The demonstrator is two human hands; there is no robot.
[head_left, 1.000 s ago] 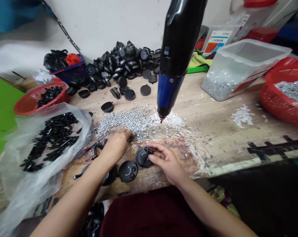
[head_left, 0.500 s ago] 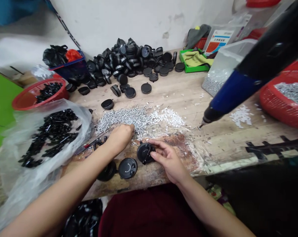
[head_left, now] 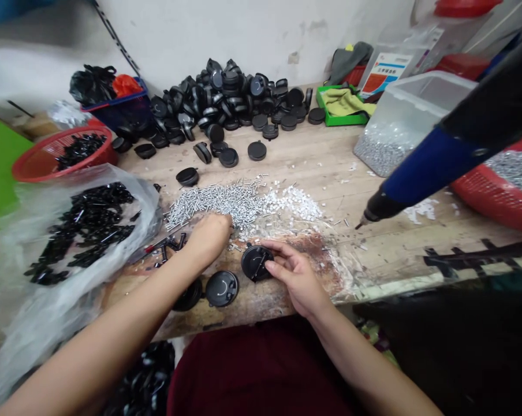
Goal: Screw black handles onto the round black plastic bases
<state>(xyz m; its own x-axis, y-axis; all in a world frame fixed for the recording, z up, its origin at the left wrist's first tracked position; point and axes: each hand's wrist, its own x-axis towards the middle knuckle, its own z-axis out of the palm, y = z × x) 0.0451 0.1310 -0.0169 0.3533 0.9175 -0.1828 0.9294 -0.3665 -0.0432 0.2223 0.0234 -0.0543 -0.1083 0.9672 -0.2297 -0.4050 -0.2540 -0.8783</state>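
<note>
My left hand [head_left: 209, 238] rests at the near edge of a spread of silver screws [head_left: 217, 205], its fingertips down among them. Whether it pinches any is hidden. My right hand [head_left: 298, 273] holds a round black plastic disc [head_left: 255, 263] by its edge, with a black clip lying across its face. Another black disc [head_left: 222, 288] lies on the bench just below the held one, and a third [head_left: 188, 294] sits partly behind my left forearm.
A blue-and-black electric screwdriver [head_left: 421, 167] hangs at right, its tip above the bench. Black discs are heaped at the back [head_left: 226, 98]. Black parts fill a plastic bag [head_left: 88, 231] and a red basket [head_left: 62, 156]. A clear tub [head_left: 408, 124] and another red basket [head_left: 499, 196] hold screws.
The hanging screwdriver has swung from the middle of the view to the right. My hands stay in about the same places, with the right hand still holding the disc.
</note>
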